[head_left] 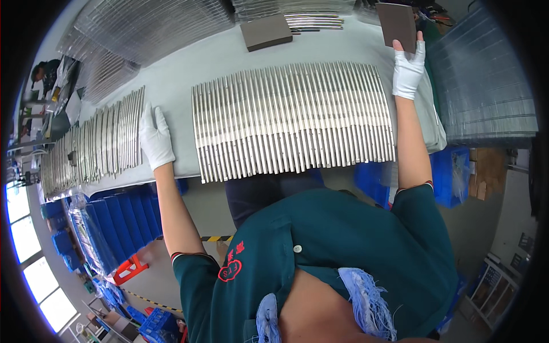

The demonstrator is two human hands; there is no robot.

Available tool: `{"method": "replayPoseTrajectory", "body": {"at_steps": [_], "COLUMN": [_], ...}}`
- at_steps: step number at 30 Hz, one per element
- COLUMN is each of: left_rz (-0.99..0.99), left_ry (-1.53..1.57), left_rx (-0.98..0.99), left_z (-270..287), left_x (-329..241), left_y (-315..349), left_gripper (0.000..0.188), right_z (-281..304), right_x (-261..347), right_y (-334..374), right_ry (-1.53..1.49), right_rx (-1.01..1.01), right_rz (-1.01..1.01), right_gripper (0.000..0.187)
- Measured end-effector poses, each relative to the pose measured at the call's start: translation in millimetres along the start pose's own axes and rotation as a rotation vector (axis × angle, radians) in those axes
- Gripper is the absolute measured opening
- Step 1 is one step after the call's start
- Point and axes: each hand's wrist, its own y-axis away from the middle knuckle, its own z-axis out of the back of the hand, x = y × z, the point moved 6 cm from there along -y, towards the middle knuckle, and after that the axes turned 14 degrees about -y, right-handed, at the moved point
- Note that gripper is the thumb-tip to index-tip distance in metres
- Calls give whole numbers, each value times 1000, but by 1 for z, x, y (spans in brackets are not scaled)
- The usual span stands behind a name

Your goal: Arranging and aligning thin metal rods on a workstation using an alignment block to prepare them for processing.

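Brown block (397, 26), long axis pointing roughly forward, is held in the right hand (408, 77) grip at the far right of the surface (182, 114). The left hand (155, 137) grip lies uncurled beside metal rods (111, 137) also pointing forward.

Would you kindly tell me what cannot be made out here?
All in the head view:
Most fingers of the right hand: apparently hidden behind the brown block.
Whether the left hand touches the metal rods beside it: the hand covers any contact.
The far end of the clear stack: cut off by the upper edge.
What the co-worker is doing: too small, at left.
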Motion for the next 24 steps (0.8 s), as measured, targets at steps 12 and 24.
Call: {"method": "replayPoseTrajectory", "body": {"at_steps": [12, 24], "left_rz": [594, 614], "left_ry": [800, 813], "left_rx": [-144, -68], "left_z": [6, 3], "left_x": [49, 47], "left_y": [17, 16], "left_gripper": [52, 76], "right_z": [-1, 1], "right_x": [-4, -6], "right_y": [2, 1], "right_ry": [62, 88], "right_rx": [-26, -27], "right_rz": [-107, -89], "right_gripper": [71, 69]}}
